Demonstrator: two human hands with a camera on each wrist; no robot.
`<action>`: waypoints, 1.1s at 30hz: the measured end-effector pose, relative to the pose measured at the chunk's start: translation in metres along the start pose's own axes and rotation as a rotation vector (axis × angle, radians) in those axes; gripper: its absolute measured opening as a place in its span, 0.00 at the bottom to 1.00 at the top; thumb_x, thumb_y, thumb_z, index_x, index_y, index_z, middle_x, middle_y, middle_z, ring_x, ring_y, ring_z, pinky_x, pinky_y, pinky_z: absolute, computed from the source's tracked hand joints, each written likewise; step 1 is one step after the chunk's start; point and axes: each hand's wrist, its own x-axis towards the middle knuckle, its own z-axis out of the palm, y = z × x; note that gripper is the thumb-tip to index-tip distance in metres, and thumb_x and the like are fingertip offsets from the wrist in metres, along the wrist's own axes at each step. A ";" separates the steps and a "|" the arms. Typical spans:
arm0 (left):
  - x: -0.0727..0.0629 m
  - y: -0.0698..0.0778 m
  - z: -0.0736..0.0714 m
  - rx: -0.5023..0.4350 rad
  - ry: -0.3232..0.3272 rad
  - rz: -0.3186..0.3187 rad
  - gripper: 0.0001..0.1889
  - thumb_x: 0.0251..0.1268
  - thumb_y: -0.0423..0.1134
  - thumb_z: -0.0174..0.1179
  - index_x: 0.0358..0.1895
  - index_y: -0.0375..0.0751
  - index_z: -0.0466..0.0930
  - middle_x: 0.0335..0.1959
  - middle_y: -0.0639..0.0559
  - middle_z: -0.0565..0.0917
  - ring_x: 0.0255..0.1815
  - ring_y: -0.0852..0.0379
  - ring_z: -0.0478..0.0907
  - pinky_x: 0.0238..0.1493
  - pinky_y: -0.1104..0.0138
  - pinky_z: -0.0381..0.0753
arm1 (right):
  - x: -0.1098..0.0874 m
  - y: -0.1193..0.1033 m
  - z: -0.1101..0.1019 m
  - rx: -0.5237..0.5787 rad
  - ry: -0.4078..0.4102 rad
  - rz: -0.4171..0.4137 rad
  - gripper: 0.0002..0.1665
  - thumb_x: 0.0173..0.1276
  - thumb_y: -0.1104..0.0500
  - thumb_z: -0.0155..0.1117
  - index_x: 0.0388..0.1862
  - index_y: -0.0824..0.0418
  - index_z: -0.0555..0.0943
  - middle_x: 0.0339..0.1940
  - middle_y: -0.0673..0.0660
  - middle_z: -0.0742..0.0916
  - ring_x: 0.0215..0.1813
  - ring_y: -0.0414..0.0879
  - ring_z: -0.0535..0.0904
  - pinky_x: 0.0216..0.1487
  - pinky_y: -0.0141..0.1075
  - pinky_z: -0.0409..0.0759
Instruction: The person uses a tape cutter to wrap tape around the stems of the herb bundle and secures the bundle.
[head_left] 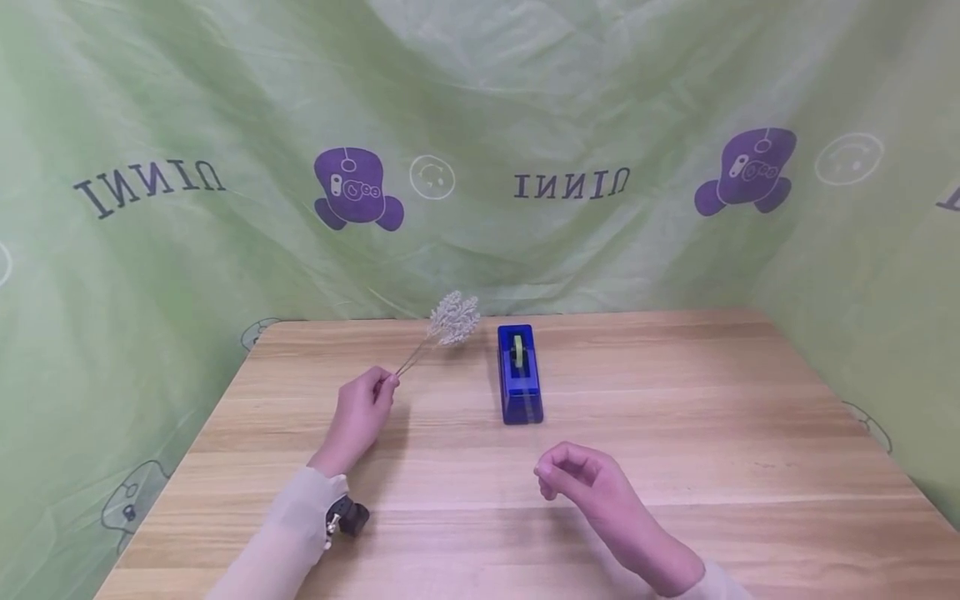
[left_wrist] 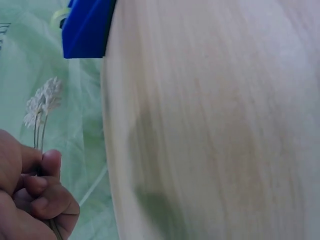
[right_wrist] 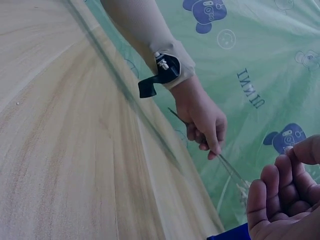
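Note:
My left hand (head_left: 365,410) grips the thin stems of a small bunch of white dried flowers (head_left: 455,318), whose heads point away to the back right. In the left wrist view the fingers curl round the stems below the flower heads (left_wrist: 44,100). A blue tape dispenser (head_left: 519,375) with a small roll stands at the middle of the table. In front of it my right hand (head_left: 592,492) pinches the end of clear tape (head_left: 534,442), a faint strip running back to the dispenser. Thumb and forefinger meet in the right wrist view, where the tape itself is hard to see.
The wooden table (head_left: 712,400) reaches back to a green printed curtain (head_left: 480,100) that hangs behind it and on both sides. A dark wrist camera (head_left: 348,515) sits at the left cuff, close over the table.

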 end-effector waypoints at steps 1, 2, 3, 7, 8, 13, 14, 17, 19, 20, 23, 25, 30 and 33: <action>-0.002 0.001 -0.003 -0.004 -0.011 0.005 0.09 0.79 0.33 0.57 0.42 0.30 0.84 0.24 0.46 0.80 0.24 0.60 0.70 0.25 0.72 0.70 | 0.000 -0.001 0.000 -0.004 0.000 -0.003 0.12 0.79 0.56 0.61 0.43 0.65 0.81 0.32 0.45 0.84 0.43 0.41 0.81 0.52 0.33 0.79; -0.004 0.001 -0.005 -0.013 -0.021 0.007 0.09 0.78 0.32 0.57 0.42 0.30 0.84 0.25 0.46 0.81 0.24 0.61 0.71 0.25 0.72 0.71 | 0.001 -0.001 0.001 -0.005 0.000 -0.006 0.12 0.79 0.56 0.61 0.43 0.65 0.81 0.32 0.45 0.84 0.43 0.41 0.81 0.52 0.33 0.78; -0.007 0.001 -0.009 -0.018 -0.029 0.008 0.09 0.78 0.32 0.57 0.42 0.30 0.84 0.25 0.46 0.82 0.24 0.61 0.72 0.25 0.72 0.72 | 0.001 -0.002 0.001 -0.005 -0.001 -0.008 0.12 0.80 0.56 0.61 0.43 0.65 0.81 0.32 0.45 0.84 0.43 0.41 0.81 0.52 0.33 0.78; -0.022 0.000 -0.022 -0.020 -0.050 0.000 0.09 0.78 0.32 0.57 0.42 0.32 0.86 0.26 0.46 0.83 0.25 0.64 0.73 0.28 0.72 0.75 | 0.004 -0.006 0.000 -0.019 0.007 -0.011 0.12 0.80 0.56 0.61 0.43 0.66 0.80 0.32 0.45 0.84 0.43 0.41 0.82 0.54 0.33 0.79; -0.026 0.000 -0.026 -0.023 -0.051 -0.005 0.09 0.78 0.33 0.58 0.42 0.33 0.87 0.26 0.47 0.84 0.26 0.64 0.74 0.28 0.72 0.76 | 0.004 -0.007 0.000 -0.026 0.015 -0.008 0.12 0.79 0.56 0.61 0.42 0.65 0.80 0.32 0.45 0.84 0.43 0.42 0.82 0.54 0.34 0.79; -0.046 -0.005 -0.041 -0.031 -0.061 -0.008 0.08 0.76 0.34 0.61 0.42 0.34 0.89 0.27 0.44 0.85 0.26 0.67 0.74 0.28 0.72 0.77 | 0.006 -0.017 -0.003 -0.062 0.071 0.022 0.12 0.78 0.53 0.63 0.41 0.62 0.81 0.32 0.47 0.84 0.44 0.44 0.81 0.55 0.34 0.79; -0.050 -0.006 -0.044 -0.033 -0.066 -0.008 0.08 0.76 0.35 0.62 0.42 0.34 0.89 0.27 0.44 0.85 0.25 0.67 0.73 0.27 0.72 0.76 | 0.007 -0.019 -0.004 -0.069 0.077 0.022 0.12 0.78 0.53 0.63 0.41 0.62 0.81 0.32 0.47 0.84 0.45 0.44 0.81 0.55 0.34 0.79; -0.061 -0.006 -0.051 -0.041 -0.089 -0.008 0.08 0.75 0.36 0.63 0.41 0.36 0.89 0.27 0.44 0.84 0.23 0.68 0.71 0.24 0.71 0.74 | 0.008 -0.026 -0.006 -0.080 0.082 0.014 0.12 0.79 0.53 0.63 0.41 0.62 0.81 0.32 0.47 0.84 0.45 0.44 0.81 0.55 0.34 0.79; -0.068 -0.005 -0.055 -0.051 -0.110 0.002 0.08 0.75 0.37 0.64 0.40 0.37 0.89 0.25 0.47 0.83 0.22 0.68 0.69 0.22 0.71 0.72 | 0.008 -0.030 -0.007 -0.079 0.080 0.007 0.12 0.79 0.53 0.63 0.41 0.62 0.81 0.31 0.47 0.84 0.44 0.44 0.81 0.55 0.35 0.79; -0.071 -0.004 -0.057 -0.056 -0.123 0.016 0.07 0.75 0.37 0.64 0.39 0.37 0.89 0.25 0.48 0.83 0.21 0.68 0.68 0.21 0.71 0.71 | 0.009 -0.032 -0.008 -0.076 0.081 0.009 0.11 0.79 0.53 0.63 0.41 0.61 0.81 0.31 0.47 0.84 0.44 0.44 0.81 0.55 0.35 0.79; -0.078 -0.002 -0.059 -0.075 -0.161 0.082 0.07 0.74 0.36 0.65 0.37 0.39 0.89 0.23 0.51 0.82 0.20 0.70 0.67 0.21 0.71 0.71 | 0.011 -0.037 -0.008 -0.065 0.086 0.015 0.10 0.78 0.54 0.64 0.41 0.60 0.82 0.31 0.46 0.84 0.44 0.44 0.81 0.57 0.35 0.78; -0.081 0.000 -0.059 -0.091 -0.185 0.130 0.06 0.73 0.34 0.65 0.36 0.40 0.89 0.24 0.53 0.82 0.23 0.71 0.69 0.23 0.72 0.74 | 0.012 -0.040 -0.008 -0.064 0.093 0.019 0.10 0.78 0.54 0.64 0.42 0.61 0.82 0.30 0.46 0.84 0.43 0.44 0.81 0.57 0.36 0.78; -0.083 0.006 -0.053 -0.134 -0.275 0.194 0.05 0.72 0.35 0.65 0.36 0.42 0.89 0.28 0.53 0.85 0.26 0.72 0.72 0.26 0.72 0.77 | 0.014 -0.044 -0.008 -0.063 0.107 0.031 0.12 0.78 0.53 0.64 0.44 0.62 0.83 0.29 0.46 0.84 0.41 0.43 0.81 0.57 0.36 0.78; -0.084 0.010 -0.046 -0.146 -0.337 0.211 0.06 0.73 0.36 0.65 0.37 0.41 0.89 0.27 0.52 0.85 0.26 0.72 0.71 0.25 0.72 0.77 | 0.015 -0.046 -0.007 -0.054 0.106 0.020 0.14 0.78 0.54 0.64 0.46 0.66 0.82 0.29 0.46 0.85 0.39 0.43 0.81 0.56 0.36 0.80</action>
